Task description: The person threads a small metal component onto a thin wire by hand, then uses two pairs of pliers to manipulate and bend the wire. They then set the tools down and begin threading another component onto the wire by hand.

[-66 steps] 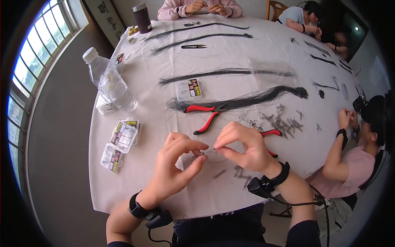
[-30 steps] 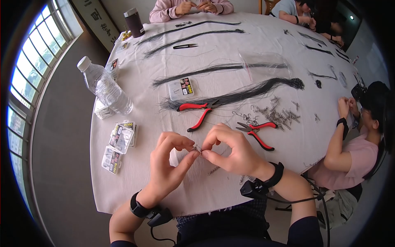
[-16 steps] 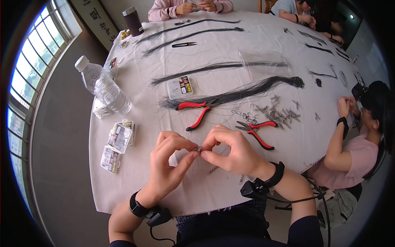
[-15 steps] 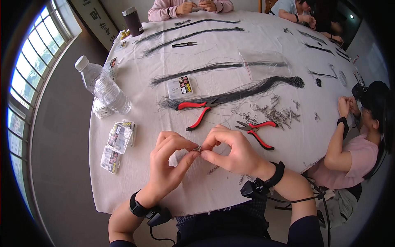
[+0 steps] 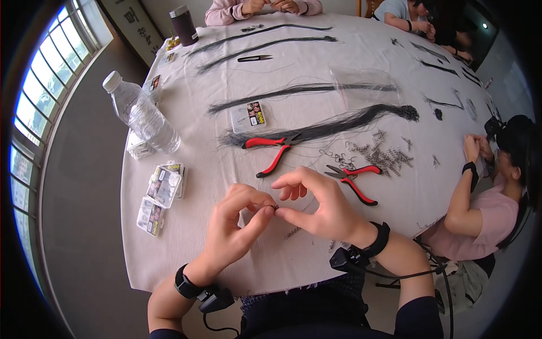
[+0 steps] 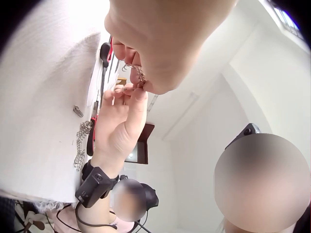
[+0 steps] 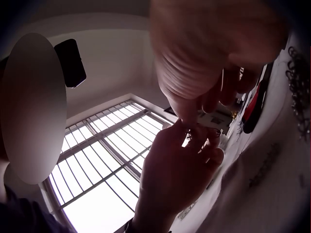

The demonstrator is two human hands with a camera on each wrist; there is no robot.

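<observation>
My left hand (image 5: 237, 223) pinches a small metal chain (image 5: 275, 207) between thumb and index finger, above the near part of the table. In the left wrist view the chain (image 6: 141, 75) looks like linked swivels, with a thin curved hook at one end. My right hand (image 5: 322, 212) sits right beside it, thumb tip at the piece and the other fingers raised and loosely bent. Beyond the hands lie two red-handled pliers (image 5: 265, 143), the nearer pair (image 5: 367, 169) close to the right hand. Small hooks (image 5: 339, 160) and a pile of metal chains (image 5: 384, 155) lie behind it.
Bundles of black strands (image 5: 361, 127) cross the cloth-covered table (image 5: 192, 254). Clear plastic boxes (image 5: 164, 186) and a water bottle (image 5: 144, 116) stand left. A plastic bag (image 5: 367, 90), thread snips (image 5: 254, 58) and a dark tumbler (image 5: 183, 25) are farther back. Other people sit around.
The hands came together at the small metal piece over the first frames. Since half a second ago, my right index finger has lifted away from it, while the left hand keeps its pinch.
</observation>
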